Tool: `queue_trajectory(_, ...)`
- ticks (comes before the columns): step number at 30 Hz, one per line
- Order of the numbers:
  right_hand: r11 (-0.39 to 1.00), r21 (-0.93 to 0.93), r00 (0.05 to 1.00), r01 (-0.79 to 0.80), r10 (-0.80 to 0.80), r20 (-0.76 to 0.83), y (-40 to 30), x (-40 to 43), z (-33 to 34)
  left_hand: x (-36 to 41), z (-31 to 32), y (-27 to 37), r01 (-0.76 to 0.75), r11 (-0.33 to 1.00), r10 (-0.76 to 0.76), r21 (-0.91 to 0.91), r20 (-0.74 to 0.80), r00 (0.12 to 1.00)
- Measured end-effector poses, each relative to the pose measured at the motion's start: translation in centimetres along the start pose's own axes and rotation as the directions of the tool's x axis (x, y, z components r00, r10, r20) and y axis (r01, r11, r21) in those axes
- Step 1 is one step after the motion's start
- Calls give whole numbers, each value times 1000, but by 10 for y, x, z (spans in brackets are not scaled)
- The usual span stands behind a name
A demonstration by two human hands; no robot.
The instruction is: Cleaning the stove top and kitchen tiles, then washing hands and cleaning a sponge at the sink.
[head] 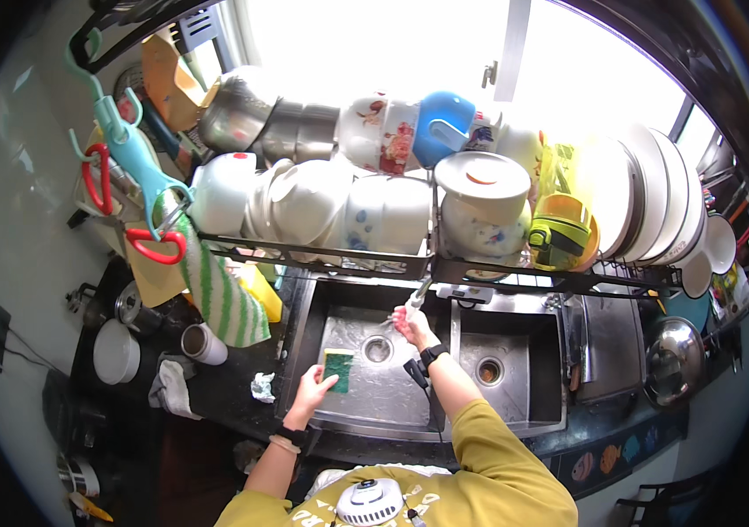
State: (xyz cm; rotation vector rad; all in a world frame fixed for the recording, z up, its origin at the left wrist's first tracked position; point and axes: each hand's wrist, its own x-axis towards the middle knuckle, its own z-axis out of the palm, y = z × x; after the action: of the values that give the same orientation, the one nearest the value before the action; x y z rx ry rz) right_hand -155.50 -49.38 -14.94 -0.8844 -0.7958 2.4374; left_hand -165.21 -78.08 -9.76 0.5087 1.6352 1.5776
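Observation:
My left hand (312, 390) holds a green and yellow scouring sponge (337, 371) over the left part of the larger basin of a stainless steel double sink (400, 402). Up at the faucet (419, 294), my right hand (412, 325) is raised with its fingers at the spout, and what looks like water shows beside them. Whether those fingers grip the spout cannot be told. The drain (377, 349) of this basin lies between and below my hands. The smaller basin, with its own drain (489, 371), is to the right of my right forearm.
Over the sink's back runs a black dish rack (321, 258) with bowls, plates and a yellow-green bottle (560, 224). A striped towel (226, 296) hangs left. On the left counter are a white cup (204, 344), crumpled wrap (262, 387) and a cloth (175, 387). A metal lid (675, 361) stands right.

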Motion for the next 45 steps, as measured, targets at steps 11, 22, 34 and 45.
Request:
queue_trajectory(11, -459, -845, 478, -275, -828, 294, -140, -71, -67, -19, 12, 8, 57, 989, -64, -136, -48, 997)
queue_trajectory(22, -560, -784, 661, -267, -699, 273, -164, -74, -78, -54, 26, 5, 44, 990, -55, -135, -81, 995)
queue_trajectory(34, -579, -724, 693, -375, -694, 196, -176, -63, -64, -96, 27, 4, 16, 991, -35, -129, -143, 989)
queue_trajectory(45, -440, -824, 728, -357, -684, 49, -176, -76, -47, -104, 28, 5, 4, 992, -24, -123, -165, 986)
